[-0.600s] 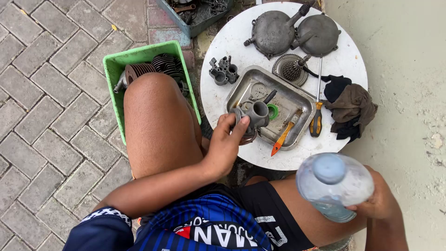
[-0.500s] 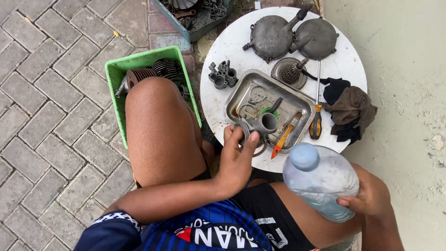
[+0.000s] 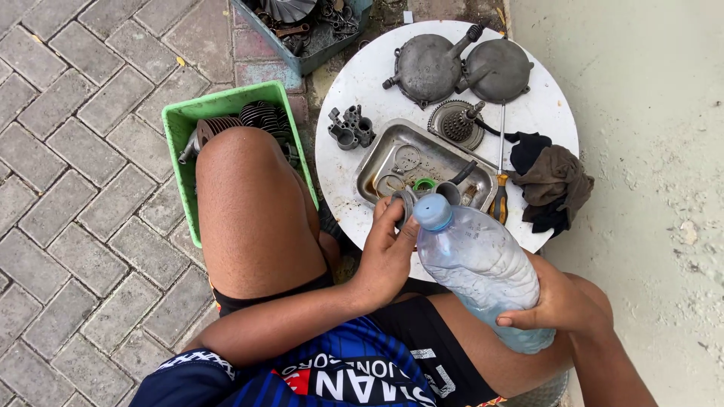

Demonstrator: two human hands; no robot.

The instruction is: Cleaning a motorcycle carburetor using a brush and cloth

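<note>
Soft even daylight, faint diffuse shadows, no harsh glare, sharp focus, slight wide-angle edge stretch
</note>
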